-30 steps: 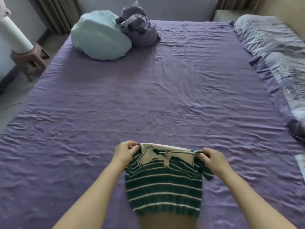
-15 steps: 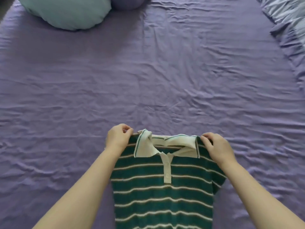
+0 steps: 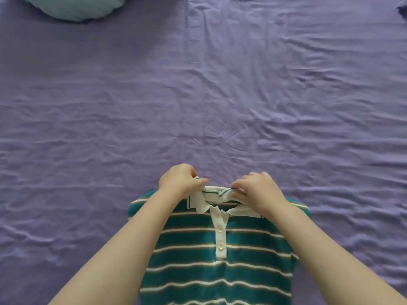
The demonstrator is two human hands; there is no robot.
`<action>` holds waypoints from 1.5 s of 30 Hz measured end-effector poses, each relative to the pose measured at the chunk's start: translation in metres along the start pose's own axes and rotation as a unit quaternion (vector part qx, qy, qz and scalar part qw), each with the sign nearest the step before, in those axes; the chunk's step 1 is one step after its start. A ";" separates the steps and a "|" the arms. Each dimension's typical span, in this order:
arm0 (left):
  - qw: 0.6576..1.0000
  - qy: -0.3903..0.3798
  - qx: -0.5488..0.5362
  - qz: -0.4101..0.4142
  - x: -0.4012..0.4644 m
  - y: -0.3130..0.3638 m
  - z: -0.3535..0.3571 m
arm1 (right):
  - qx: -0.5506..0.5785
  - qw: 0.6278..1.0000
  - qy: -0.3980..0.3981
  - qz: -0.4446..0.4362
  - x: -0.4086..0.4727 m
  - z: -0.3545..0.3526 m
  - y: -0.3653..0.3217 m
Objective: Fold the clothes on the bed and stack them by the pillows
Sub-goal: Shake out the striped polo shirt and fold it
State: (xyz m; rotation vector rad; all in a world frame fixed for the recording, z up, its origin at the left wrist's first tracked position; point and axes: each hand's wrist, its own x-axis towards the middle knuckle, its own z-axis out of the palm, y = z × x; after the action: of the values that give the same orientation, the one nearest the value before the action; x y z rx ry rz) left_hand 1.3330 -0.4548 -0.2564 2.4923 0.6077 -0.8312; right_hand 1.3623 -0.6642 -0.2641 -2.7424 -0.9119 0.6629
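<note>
- left hand (image 3: 180, 180) pinching the left end of the white collar (image 3: 217, 193)
- right hand (image 3: 256, 190) gripping the collar's right end, hands close together
- green striped polo shirt (image 3: 218, 267) lying front-up on the purple bedsheet (image 3: 220, 95), near edge
- light blue pillow (image 3: 81, 6) way off, top left

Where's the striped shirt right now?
In the head view the striped shirt lies front-up at bottom centre on the purple sheet, with the left hand and right hand pinching its white collar.
</note>
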 end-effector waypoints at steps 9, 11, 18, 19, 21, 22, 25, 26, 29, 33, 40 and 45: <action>0.979 0.076 -0.190 0.018 0.015 -0.015 -0.028 | 0.287 0.932 0.118 0.189 0.012 -0.025 0.018; 0.982 0.087 -0.170 0.008 0.022 -0.016 -0.028 | 0.277 0.924 0.125 0.231 0.021 -0.027 0.022; 0.979 0.046 -0.193 -0.046 0.026 -0.016 -0.007 | 0.265 0.911 0.090 0.302 0.026 -0.016 0.022; 0.976 0.039 -0.210 -0.053 0.025 -0.017 -0.005 | 0.272 0.908 0.084 0.307 0.023 -0.014 0.022; 0.958 0.030 -0.276 -0.070 0.023 -0.019 -0.004 | 0.302 0.902 0.080 0.298 0.017 -0.012 0.023; 0.940 0.027 -0.330 -0.083 0.022 -0.019 -0.005 | 0.324 0.897 0.084 0.289 0.015 -0.011 0.023; 0.852 0.010 -0.507 -0.128 0.017 -0.018 -0.009 | 0.379 0.872 0.124 0.284 0.017 -0.013 0.021; 0.834 0.006 -0.534 -0.136 0.015 -0.018 -0.010 | 0.381 0.867 0.142 0.286 0.019 -0.014 0.020; 0.885 0.010 -0.450 -0.121 0.010 -0.020 -0.008 | 0.260 0.914 0.181 0.253 0.021 -0.012 0.010; 0.984 0.172 -0.053 -0.008 0.007 -0.021 0.001 | 0.017 0.966 0.157 0.206 0.017 0.001 -0.004; 0.913 0.176 0.304 0.208 0.016 0.016 0.008 | 0.025 0.957 0.151 0.248 0.018 0.012 -0.010; 0.952 0.111 0.186 0.217 0.014 -0.010 -0.014 | 0.221 0.933 0.173 0.227 0.003 -0.003 0.007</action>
State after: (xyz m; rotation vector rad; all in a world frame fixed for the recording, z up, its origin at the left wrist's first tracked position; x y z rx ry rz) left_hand 1.3438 -0.4359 -0.2577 2.9264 -0.0523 -0.5353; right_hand 1.3695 -0.6685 -0.2647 -2.5302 -0.0331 0.3628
